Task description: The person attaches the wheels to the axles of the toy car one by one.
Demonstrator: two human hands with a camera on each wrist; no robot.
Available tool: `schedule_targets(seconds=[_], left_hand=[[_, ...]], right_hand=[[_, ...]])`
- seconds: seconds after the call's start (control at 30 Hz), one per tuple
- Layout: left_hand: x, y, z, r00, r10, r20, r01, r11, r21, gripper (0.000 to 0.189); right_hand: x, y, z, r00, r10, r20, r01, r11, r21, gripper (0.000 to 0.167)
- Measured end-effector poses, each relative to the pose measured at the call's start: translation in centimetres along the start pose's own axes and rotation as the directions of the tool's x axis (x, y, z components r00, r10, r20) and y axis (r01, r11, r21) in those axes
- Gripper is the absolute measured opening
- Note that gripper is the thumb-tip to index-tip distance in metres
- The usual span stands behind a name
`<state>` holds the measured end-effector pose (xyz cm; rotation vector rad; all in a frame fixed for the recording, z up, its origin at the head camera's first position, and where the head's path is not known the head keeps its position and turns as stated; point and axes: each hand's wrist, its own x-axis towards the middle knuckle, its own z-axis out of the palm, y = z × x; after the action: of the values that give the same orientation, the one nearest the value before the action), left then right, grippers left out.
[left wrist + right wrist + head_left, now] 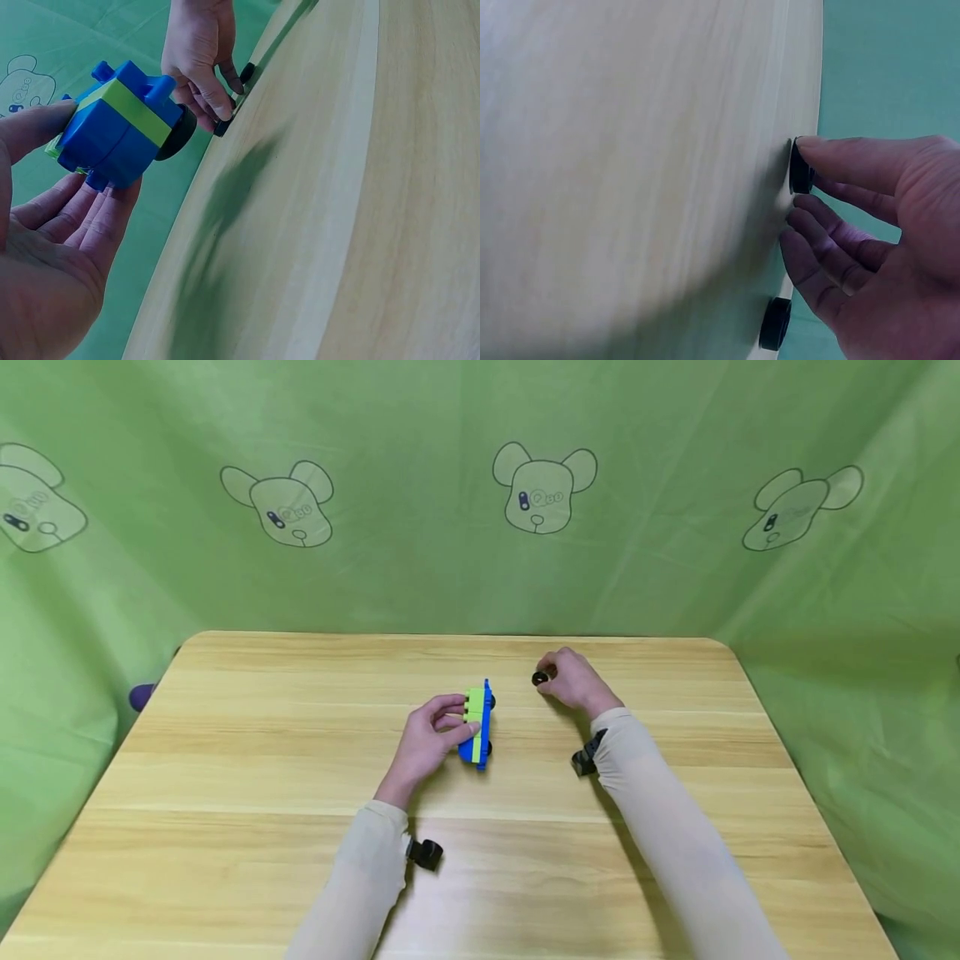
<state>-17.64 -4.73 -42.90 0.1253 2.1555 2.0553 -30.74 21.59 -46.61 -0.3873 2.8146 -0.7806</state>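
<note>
A toy car (pixel 476 727) built of blue and lime-green bricks is gripped by my left hand (pixel 422 742), thumb on one side and fingers on the other. It is tipped on its side, with black wheels along the edge facing right. In the left wrist view, one end of the car (pixel 116 124) shows above the tabletop, with a black wheel (pixel 177 135). My right hand (pixel 573 681), farther back, pinches a black wheel (pixel 801 169) between thumb and finger at table level. A second loose black wheel (pixel 775 324) stands close by on the tabletop.
A light wood-grain table (pixel 300 877) spreads beneath both hands. Green curtain (pixel 420 552) with bear-head outlines hangs behind its far edge and at both sides. Black wrist cameras sit on the left sleeve (pixel 345 877) and right sleeve (pixel 675 827).
</note>
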Motion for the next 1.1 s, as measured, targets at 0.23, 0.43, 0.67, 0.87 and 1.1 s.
schedule_targets(seconds=[0.23,0.43,0.67,0.87,1.1], left_hand=[[1.1,-2.1,0.0,1.0,-0.012,0.002,0.012,1.0,0.008,0.051],[1.8,-3.9,-0.1,1.0,-0.002,-0.023,0.002,1.0,0.009,0.051],[1.8,-4.0,-0.1,0.999,-0.004,-0.033,0.005,1.0,0.015,0.048],[1.8,-4.0,-0.1,0.999,-0.005,-0.035,0.006,1.0,0.018,0.048],[2.0,-4.1,-0.1,0.999,0.007,-0.04,-0.007,1.0,0.007,0.049]], right_hand=[[-0.1,0.3,0.0,1.0,-0.015,0.005,0.015,1.0,0.013,0.029],[-0.6,0.6,-0.2,0.999,-0.048,-0.005,0.048,0.994,0.095,0.028],[-1.3,1.0,-0.3,0.995,-0.097,-0.017,0.098,0.981,0.167,0.033],[-2.2,0.1,-0.8,0.991,-0.129,-0.016,0.13,0.978,0.163,0.037],[-3.2,-0.8,-1.1,0.99,-0.135,-0.033,0.139,0.971,0.193,0.037]])
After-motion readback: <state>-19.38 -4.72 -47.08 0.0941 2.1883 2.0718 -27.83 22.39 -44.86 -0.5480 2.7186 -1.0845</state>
